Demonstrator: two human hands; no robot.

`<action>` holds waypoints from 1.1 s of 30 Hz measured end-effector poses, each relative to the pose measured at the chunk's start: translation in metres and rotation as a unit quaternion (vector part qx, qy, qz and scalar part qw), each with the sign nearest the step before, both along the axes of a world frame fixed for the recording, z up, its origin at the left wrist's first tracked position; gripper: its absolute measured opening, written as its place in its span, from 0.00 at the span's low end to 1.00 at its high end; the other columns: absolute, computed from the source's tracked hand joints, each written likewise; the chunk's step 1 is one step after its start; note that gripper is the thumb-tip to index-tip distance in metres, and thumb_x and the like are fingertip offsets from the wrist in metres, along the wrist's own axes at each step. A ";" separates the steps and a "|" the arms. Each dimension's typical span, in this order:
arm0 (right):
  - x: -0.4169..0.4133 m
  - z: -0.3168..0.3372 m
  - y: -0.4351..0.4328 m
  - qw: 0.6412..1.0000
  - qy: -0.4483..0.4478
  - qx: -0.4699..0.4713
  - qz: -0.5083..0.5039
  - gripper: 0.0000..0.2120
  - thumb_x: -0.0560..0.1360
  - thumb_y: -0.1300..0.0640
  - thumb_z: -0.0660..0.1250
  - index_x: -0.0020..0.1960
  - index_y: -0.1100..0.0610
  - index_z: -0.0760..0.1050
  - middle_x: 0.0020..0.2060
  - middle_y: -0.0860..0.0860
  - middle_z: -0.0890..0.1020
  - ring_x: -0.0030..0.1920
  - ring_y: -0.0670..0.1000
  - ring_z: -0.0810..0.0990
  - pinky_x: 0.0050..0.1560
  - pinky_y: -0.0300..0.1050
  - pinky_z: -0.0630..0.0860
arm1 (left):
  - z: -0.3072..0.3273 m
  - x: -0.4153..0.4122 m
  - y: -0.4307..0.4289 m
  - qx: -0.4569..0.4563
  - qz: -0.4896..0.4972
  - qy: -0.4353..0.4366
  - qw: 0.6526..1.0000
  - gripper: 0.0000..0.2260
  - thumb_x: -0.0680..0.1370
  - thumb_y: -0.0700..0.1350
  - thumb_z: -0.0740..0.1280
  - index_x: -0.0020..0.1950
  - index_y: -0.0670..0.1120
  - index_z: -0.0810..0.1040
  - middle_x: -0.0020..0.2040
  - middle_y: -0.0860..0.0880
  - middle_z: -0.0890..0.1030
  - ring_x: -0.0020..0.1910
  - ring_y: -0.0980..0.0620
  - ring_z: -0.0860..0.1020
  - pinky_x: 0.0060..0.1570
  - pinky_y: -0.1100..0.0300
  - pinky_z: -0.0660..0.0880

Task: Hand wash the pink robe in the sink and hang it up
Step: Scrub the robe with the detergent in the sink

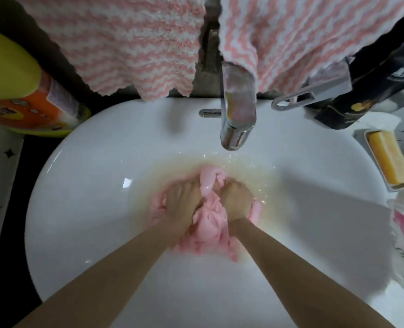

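Sink (89,185) roomy round L hand (182,204), R hand (237,201), prob. gripping pink robe (210,221).

Both hands down in white sink (82,185): left hand (183,204) and right hand (237,200) each clutch bunched pink robe (209,223) in shallow cloudy water, under chrome faucet (237,110). Yellow soap bar (389,159) at right.

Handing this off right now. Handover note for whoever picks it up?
Left hand: grips the pink robe, bunched low in the sink.
Right hand: grips it too, with cloth ridged up between the hands.
The robe lies in shallow cloudy water below the faucet. The soap bar is at the right rim.
Done: robe wetted, scrubbing under way.
Left: rinse, wring, hang up.
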State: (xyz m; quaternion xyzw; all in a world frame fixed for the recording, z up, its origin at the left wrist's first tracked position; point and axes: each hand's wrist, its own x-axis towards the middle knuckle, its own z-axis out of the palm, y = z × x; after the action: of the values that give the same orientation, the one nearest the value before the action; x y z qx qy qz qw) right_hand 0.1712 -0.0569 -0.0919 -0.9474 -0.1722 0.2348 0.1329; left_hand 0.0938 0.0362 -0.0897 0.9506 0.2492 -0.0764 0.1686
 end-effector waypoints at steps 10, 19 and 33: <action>-0.017 0.062 -0.068 0.936 0.013 0.322 0.142 0.29 0.68 0.49 0.70 0.67 0.40 0.66 0.59 0.37 0.76 0.58 0.47 0.73 0.59 0.42 0.71 | 0.060 -0.060 0.014 -0.149 -0.138 -0.123 0.971 0.44 0.66 0.64 0.65 0.74 0.50 0.48 0.64 0.40 0.69 0.63 0.42 0.70 0.63 0.48 0.66; -0.035 0.019 -0.051 0.983 -0.065 0.143 0.095 0.33 0.72 0.26 0.45 0.73 0.36 0.58 0.77 0.48 0.55 0.73 0.58 0.58 0.68 0.60 0.60 | 0.012 -0.054 -0.013 -0.022 0.009 -0.079 0.997 0.38 0.68 0.73 0.56 0.73 0.55 0.59 0.74 0.42 0.62 0.69 0.39 0.66 0.63 0.40 0.66; -0.023 -0.031 -0.017 0.966 -0.229 0.076 0.097 0.16 0.67 0.48 0.56 0.46 0.54 0.76 0.35 0.53 0.81 0.34 0.57 0.80 0.33 0.46 0.76 | -0.051 -0.022 -0.018 0.156 -0.024 -0.128 0.979 0.10 0.70 0.45 0.70 0.50 0.47 0.79 0.39 0.47 0.76 0.38 0.46 0.75 0.38 0.52 0.71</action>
State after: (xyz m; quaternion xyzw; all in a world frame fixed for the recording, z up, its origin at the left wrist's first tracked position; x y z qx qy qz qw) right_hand 0.1486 -0.0734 -0.1230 -0.9418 -0.3062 0.0097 0.1385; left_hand 0.0718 0.0184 -0.1410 0.9727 0.2117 0.0821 0.0470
